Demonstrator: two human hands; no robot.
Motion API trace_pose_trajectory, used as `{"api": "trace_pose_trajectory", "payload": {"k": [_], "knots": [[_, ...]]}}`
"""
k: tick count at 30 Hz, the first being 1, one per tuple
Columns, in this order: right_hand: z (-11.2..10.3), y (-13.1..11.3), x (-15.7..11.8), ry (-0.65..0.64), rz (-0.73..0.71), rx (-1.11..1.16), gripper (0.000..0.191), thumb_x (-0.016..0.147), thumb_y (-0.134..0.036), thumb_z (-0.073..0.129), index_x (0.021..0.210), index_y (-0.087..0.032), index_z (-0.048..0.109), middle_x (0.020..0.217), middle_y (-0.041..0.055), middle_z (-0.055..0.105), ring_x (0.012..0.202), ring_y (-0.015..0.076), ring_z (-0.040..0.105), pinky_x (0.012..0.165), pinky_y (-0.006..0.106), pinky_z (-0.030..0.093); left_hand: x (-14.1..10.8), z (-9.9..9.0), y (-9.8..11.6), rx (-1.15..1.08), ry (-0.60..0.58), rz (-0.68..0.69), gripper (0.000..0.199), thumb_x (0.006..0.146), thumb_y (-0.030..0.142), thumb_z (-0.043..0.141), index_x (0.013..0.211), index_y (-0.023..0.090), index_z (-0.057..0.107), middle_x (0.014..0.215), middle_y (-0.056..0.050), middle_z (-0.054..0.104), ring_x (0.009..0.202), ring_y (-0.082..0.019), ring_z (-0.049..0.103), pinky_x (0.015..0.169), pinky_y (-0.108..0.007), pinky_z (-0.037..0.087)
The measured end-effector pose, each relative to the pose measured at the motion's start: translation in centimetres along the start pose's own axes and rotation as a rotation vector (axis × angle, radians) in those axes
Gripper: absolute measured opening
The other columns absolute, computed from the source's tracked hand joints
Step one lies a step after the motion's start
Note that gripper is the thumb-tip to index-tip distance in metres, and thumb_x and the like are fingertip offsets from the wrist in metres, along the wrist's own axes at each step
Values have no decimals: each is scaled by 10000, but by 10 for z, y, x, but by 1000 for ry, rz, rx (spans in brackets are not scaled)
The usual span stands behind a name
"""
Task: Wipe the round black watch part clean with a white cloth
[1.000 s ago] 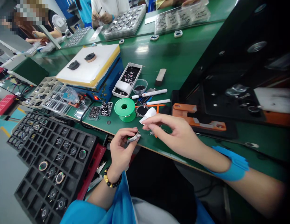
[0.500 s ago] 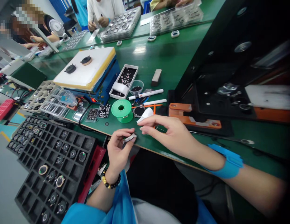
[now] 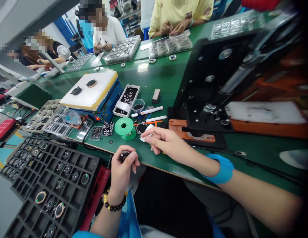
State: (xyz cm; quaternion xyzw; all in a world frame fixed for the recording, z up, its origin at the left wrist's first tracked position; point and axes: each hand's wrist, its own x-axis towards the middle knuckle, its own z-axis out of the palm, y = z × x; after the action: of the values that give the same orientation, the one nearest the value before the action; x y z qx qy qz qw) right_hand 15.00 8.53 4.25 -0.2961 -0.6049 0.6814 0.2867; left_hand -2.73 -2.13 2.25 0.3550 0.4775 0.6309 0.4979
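Observation:
My left hand (image 3: 124,168), a beaded bracelet at its wrist, is wrapped round a small dark round watch part (image 3: 124,156) at the bench's front edge. To its right, my right hand (image 3: 161,140), with a blue band on the wrist, has thumb and fingers pinched on a white piece of cloth or paper (image 3: 147,133). Close behind the hands stands a green spool (image 3: 124,127). White pens (image 3: 156,118) and a small round dark-filled cup (image 3: 138,105) lie past the white piece.
A black press (image 3: 208,86) with an orange base (image 3: 178,124) stands at right. At left are a blue heating box (image 3: 104,107) and a black compartment tray (image 3: 76,195) of watch parts. Co-workers sit across the green bench (image 3: 166,74).
The view has shifted, showing more of the press and co-workers. My left hand has turned the watch part so its dark face shows. My right fingers have closed on the white piece.

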Motion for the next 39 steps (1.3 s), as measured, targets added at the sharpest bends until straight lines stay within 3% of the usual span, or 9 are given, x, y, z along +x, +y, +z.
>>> {"api": "trace_pose_trajectory", "payload": {"k": [4, 11, 17, 21, 24, 29, 33, 36, 39], "knots": [[0, -1, 0, 0, 1, -7, 447, 914, -555, 729, 1125, -166, 667, 610, -55, 573, 583, 109, 531, 574, 245, 379, 1, 10, 1, 109, 37, 15, 292, 868, 339, 853, 1074, 197, 702, 714, 38, 609, 560, -63, 553, 445, -123, 380], [2, 1, 2, -38, -31, -71, 441, 872, -505, 751, 1145, -169, 670, 653, -53, 566, 639, 128, 530, 635, 282, 397, 6, 18, 6, 215, 85, 61, 268, 829, 342, 889, 883, 182, 682, 793, 32, 621, 630, -72, 590, 592, -170, 477], [0, -4, 3, -125, -26, -69, 448, 782, -469, 826, 1077, -162, 688, 685, -47, 583, 635, 116, 497, 611, 279, 346, 5, 8, 15, 217, -69, 17, 260, 787, 300, 912, 778, 159, 694, 782, 26, 627, 542, -50, 566, 535, -168, 427], [5, -15, -2, -219, -53, -13, 430, 801, -485, 816, 1061, -163, 700, 674, -38, 596, 643, 123, 532, 637, 278, 389, 0, -1, 19, -40, -267, -67, 295, 745, 315, 922, 735, 160, 671, 683, 44, 567, 454, -38, 501, 453, -162, 344], [1, -18, 1, -135, -77, 43, 441, 883, -576, 711, 1034, -161, 706, 659, -21, 601, 642, 131, 558, 649, 285, 430, -4, -9, 18, -120, -236, -56, 345, 722, 363, 929, 709, 166, 646, 619, 57, 520, 420, -33, 435, 423, -168, 278], [-15, -13, 15, 113, -144, 42, 554, 889, -704, 630, 907, -153, 689, 627, -12, 570, 631, 133, 556, 654, 289, 470, -5, -11, 13, 382, 102, -27, 291, 825, 415, 864, 763, 157, 746, 628, 16, 589, 506, -59, 499, 474, -169, 309], [-11, -10, 13, 82, -99, -11, 633, 861, -780, 587, 948, -162, 696, 650, -2, 583, 604, 149, 573, 593, 291, 492, -7, 7, 13, 693, 34, 82, 219, 874, 384, 818, 1009, 212, 833, 816, -18, 716, 668, -121, 620, 654, -228, 478], [-3, -6, 8, 62, -27, -103, 750, 777, -906, 556, 924, -184, 697, 643, 7, 582, 529, 171, 570, 517, 319, 478, -6, 25, 12, 916, -55, 151, 271, 865, 316, 820, 1130, 259, 824, 967, -20, 790, 870, -180, 703, 835, -269, 511], [-5, 3, 14, 137, -81, -265, 761, 771, -958, 495, 690, -221, 665, 625, 58, 598, 627, 217, 620, 701, 377, 565, 4, 30, 8, 1086, -140, 196, 171, 911, 317, 752, 1046, 256, 838, 959, -10, 801, 854, -177, 718, 788, -257, 507]]}}
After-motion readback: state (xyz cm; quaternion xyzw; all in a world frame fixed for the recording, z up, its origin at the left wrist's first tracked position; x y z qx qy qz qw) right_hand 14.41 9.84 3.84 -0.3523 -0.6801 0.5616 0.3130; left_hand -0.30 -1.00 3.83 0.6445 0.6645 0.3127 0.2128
